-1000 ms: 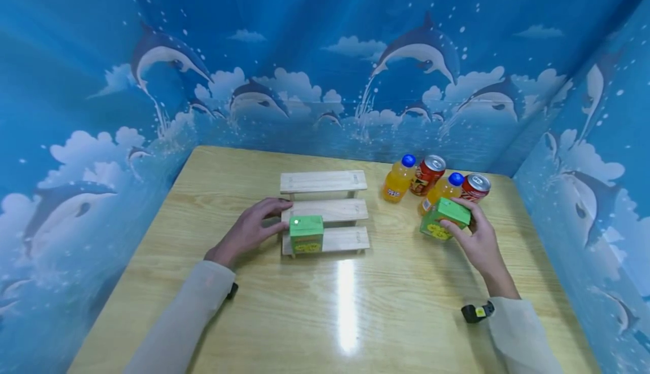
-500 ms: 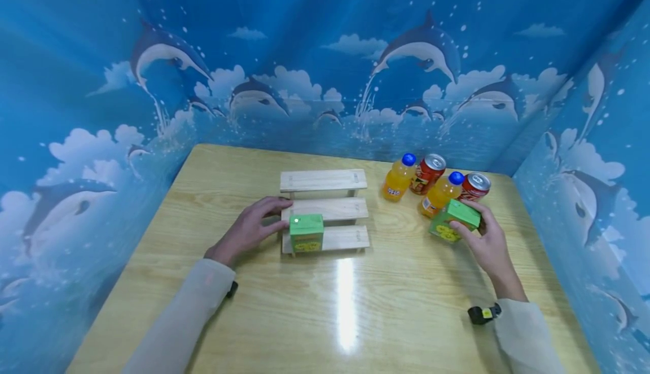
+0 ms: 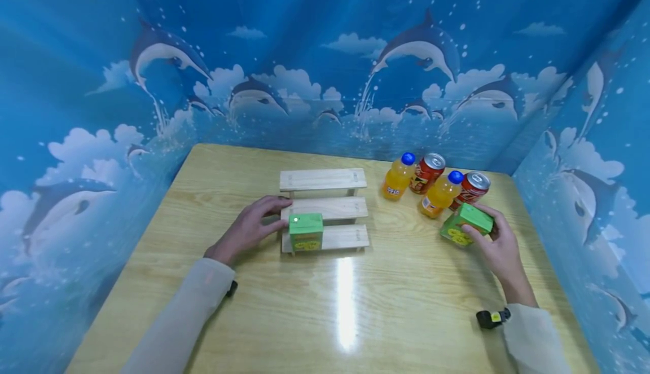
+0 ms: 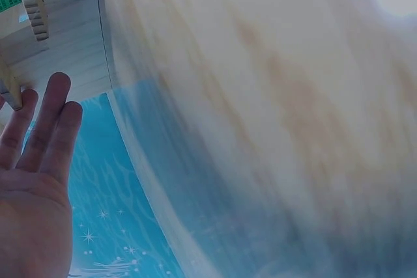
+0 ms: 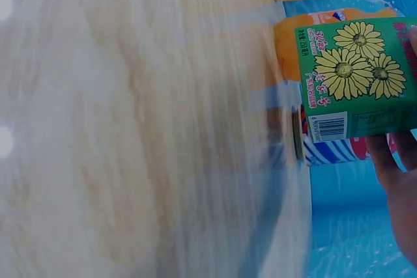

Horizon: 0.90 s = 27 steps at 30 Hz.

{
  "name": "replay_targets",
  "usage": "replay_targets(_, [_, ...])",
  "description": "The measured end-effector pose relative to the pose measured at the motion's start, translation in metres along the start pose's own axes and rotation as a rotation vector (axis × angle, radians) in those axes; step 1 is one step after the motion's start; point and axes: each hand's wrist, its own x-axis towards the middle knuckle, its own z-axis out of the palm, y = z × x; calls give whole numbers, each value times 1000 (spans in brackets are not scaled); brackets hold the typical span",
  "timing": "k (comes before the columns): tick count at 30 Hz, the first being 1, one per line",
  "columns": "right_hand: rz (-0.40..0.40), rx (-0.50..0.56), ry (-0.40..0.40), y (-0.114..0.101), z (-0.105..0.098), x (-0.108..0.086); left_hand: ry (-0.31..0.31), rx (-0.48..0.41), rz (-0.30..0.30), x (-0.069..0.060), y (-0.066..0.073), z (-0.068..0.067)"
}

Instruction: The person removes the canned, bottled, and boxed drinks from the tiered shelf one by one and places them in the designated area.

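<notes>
A green drink carton [image 3: 464, 226] with yellow flowers on it is held tilted between the thumb and fingers of my right hand [image 3: 503, 250], off the table at the right. The right wrist view shows the flowered face of this carton [image 5: 355, 69] and its barcode. My left hand [image 3: 244, 230] rests at the left side of a three-step wooden stand [image 3: 337, 209]. In the left wrist view the left fingers [image 4: 49, 125] are mostly straight and reach the stand's end. A second green carton [image 3: 306, 233] stands on the lowest step, close to the left thumb.
Behind the held carton are two orange drink bottles [image 3: 398, 179] with blue caps and two red cans [image 3: 428, 174]. They stand on the wooden table [image 3: 406, 295] near its back right. A blue dolphin-print curtain [image 3: 315, 52] lines the back and sides.
My right hand has drawn the green carton to the right and slightly towards me, away from the front bottle. The left hand and the stand keep their places.
</notes>
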Motion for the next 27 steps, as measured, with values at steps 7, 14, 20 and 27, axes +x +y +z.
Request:
replay_targets(7, [55, -3, -5, 4, -2, -1, 1, -5, -1, 0, -1, 0])
replay_targets(14, [121, -10, -8, 12, -2, -2, -1, 0, -7, 0, -1, 0])
replay_targets(20, [140, -11, 1, 14, -2, -3, -4, 11, -3, 0, -1, -1])
replay_targets(27, [123, 37, 23, 10, -3, -1, 1, 4, -12, 1, -4, 0])
